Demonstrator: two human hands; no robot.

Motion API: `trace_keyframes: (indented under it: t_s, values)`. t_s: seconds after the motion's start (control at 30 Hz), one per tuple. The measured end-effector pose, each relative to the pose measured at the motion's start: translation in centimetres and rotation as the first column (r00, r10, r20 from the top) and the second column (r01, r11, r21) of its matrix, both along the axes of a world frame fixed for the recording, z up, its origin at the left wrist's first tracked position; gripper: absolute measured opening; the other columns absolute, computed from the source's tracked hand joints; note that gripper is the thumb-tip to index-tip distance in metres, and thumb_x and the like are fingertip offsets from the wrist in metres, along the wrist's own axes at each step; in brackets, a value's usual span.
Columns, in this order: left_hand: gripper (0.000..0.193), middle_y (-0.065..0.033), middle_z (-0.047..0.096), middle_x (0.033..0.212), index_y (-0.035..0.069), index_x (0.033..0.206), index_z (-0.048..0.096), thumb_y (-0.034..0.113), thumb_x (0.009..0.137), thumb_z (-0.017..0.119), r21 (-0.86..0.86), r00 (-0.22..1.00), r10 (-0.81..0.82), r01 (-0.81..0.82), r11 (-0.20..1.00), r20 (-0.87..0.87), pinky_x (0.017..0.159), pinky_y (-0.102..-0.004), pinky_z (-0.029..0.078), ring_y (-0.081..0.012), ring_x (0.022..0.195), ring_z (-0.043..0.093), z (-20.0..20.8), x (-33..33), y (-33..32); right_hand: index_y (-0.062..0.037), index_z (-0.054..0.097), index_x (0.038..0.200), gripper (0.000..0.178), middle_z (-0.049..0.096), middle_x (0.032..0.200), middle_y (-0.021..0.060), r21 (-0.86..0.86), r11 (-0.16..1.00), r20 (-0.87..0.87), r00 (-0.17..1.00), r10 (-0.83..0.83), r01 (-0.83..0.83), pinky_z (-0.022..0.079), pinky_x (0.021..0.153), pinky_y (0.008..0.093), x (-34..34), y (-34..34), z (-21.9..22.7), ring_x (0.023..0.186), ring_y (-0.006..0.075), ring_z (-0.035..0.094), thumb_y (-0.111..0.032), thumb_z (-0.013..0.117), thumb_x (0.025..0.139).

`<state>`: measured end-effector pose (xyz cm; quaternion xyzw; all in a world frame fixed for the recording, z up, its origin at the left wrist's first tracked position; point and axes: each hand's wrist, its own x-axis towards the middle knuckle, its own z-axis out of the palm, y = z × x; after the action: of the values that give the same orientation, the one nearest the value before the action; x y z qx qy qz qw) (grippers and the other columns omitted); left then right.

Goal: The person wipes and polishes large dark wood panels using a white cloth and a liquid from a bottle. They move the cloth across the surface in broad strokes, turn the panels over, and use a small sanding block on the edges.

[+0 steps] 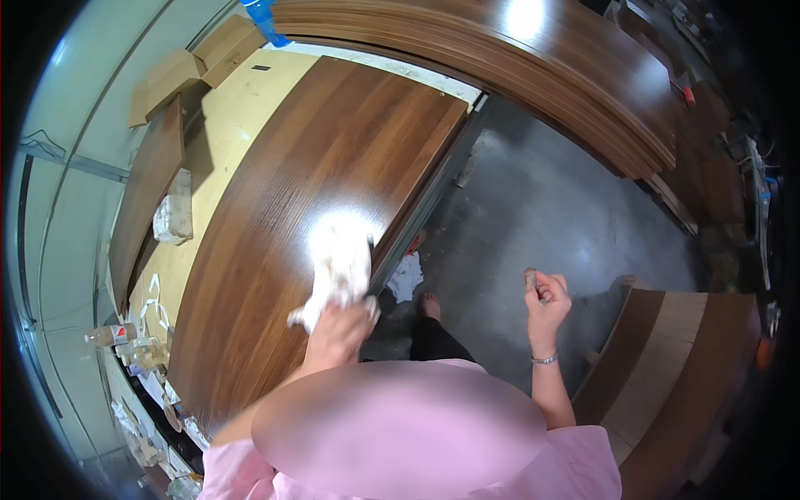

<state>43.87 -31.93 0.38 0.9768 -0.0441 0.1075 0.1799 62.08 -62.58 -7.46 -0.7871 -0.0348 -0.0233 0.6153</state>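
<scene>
Left hand (337,329) has its fingers clamped round a white rag (337,267), pressed flat on the dark wooden panel (308,192), near its edge at about 5 o'clock. Right hand (546,302) hangs over the grey floor (533,208) at 3 o'clock, fingers curled on something small, maybe a block, too blurry.

The left hand (337,333) presses a white cloth (340,265) onto the brown wooden panel (292,208) (right hand (546,302) raised, pinching something small).
</scene>
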Motion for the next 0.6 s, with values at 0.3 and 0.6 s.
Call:
trace_keyframes:
  t_s: [0.3, 0.6]
  values:
    - [0.034, -0.0139, 0.069, 0.11, 0.003, 0.112, 0.068, 0.019, 0.082, 0.069, -0.734, 0.888, 0.397, -0.427, 0.528, -0.23, 0.089, -0.0376, 0.05, -0.0254, 0.103, 0.065, 6.8, 4.7, 2.7, 0.0094, 0.067, 0.1, 0.016, 0.052, 0.091, 0.0015, 0.134, 0.967, 0.176, 0.966, 0.19, -0.215, 0.041, 0.058, 0.0201, 7.2, 10.5, 5.6, 0.069, 0.0048, 0.049, 0.008, 0.069, 0.084]
    - [0.065, -0.0105, 0.052, 0.141, 0.011, 0.135, 0.052, 0.021, 0.077, 0.078, -0.001, 0.879, 0.473, -0.474, 0.881, -0.064, 0.112, -0.0586, 0.029, -0.0278, 0.134, 0.048, -0.1, -2.5, 1.1, 0.0087, 0.067, 0.101, 0.017, 0.055, 0.095, 0.0008, 0.362, 0.753, 0.128, 0.829, 0.545, -0.55, 0.045, 0.064, 0.0178, 3.3, 23.7, 8.0, 0.073, 0.0039, 0.052, 0.009, 0.066, 0.084]
